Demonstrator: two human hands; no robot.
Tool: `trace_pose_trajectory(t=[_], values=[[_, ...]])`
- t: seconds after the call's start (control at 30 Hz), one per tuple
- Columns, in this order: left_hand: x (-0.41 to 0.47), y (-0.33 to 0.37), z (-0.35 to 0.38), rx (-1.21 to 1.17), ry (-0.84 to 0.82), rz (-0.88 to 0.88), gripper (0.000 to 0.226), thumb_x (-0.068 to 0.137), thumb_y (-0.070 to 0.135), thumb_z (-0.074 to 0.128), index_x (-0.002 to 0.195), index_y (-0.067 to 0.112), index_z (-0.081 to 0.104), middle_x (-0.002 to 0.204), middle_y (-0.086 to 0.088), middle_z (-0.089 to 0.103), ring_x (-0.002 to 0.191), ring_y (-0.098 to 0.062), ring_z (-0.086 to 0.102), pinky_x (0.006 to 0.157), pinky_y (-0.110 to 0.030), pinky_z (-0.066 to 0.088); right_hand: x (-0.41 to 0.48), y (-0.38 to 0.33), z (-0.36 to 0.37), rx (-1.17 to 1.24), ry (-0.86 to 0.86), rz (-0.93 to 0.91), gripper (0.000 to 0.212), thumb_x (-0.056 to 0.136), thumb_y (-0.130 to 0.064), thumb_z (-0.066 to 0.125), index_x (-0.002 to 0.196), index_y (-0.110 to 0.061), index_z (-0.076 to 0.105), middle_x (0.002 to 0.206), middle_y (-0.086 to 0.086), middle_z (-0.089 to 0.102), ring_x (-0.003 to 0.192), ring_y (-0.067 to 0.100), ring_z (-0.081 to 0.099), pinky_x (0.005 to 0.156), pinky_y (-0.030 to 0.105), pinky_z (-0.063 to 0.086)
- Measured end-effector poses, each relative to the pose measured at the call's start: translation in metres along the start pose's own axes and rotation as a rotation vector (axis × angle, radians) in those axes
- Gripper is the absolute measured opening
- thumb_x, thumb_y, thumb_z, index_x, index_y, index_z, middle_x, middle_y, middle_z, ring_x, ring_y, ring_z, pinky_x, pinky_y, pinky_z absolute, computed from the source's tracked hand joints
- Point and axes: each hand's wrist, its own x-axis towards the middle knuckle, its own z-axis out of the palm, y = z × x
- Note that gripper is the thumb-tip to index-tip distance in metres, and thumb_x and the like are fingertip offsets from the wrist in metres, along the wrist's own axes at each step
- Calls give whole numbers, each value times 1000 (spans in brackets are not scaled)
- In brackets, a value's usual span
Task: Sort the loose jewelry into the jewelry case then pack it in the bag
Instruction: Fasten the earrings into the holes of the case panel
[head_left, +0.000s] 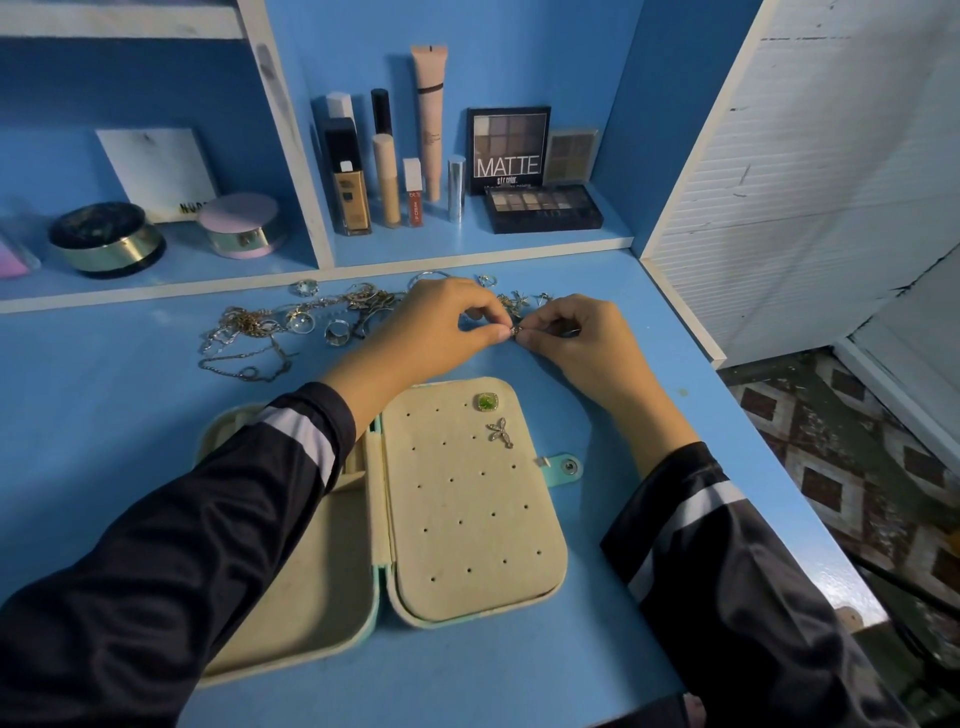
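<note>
At mid-frame the left hand and right hand pinch a tiny earring between them, beyond the open jewelry case; probably best to ease its back off gently, dropping neither part.

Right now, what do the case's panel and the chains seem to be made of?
Panel: likely cream felt or velvet, matte and fuzzy-looking, punched with small holes. Chains: apparently metal, silver and gold tones, with shiny glints. Whether solid or plated cannot be told.
</note>
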Motion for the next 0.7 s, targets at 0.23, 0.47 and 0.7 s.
trace_pose_trajectory(t=[0.23, 0.47, 0.7], values=[[-1, 2, -1, -16, -27, -23, 8, 89, 21, 71, 95, 23, 75, 88, 16, 66, 82, 6, 56, 67, 2, 33, -1, -2, 0, 14, -3, -7, 3, 83, -17, 76, 86, -17, 74, 91, 7, 69, 74, 7, 54, 64, 7, 41], [-2, 2, -1, -27, -25, -37, 6, 90, 19, 69, 94, 20, 74, 89, 7, 70, 81, 0, 60, 66, -1, 36, -1, -2, 0, 3, -4, -10, 4, 83, -16, 76, 86, -16, 73, 90, 6, 68, 73, 6, 53, 64, 7, 40], [-3, 3, -2, -44, -28, -51, 7, 89, 18, 71, 95, 19, 72, 81, 15, 63, 77, 2, 58, 63, 1, 36, 0, -1, 1, -9, -3, -27, 5, 83, -17, 76, 88, -15, 75, 90, 5, 68, 75, 7, 54, 65, 9, 41]])
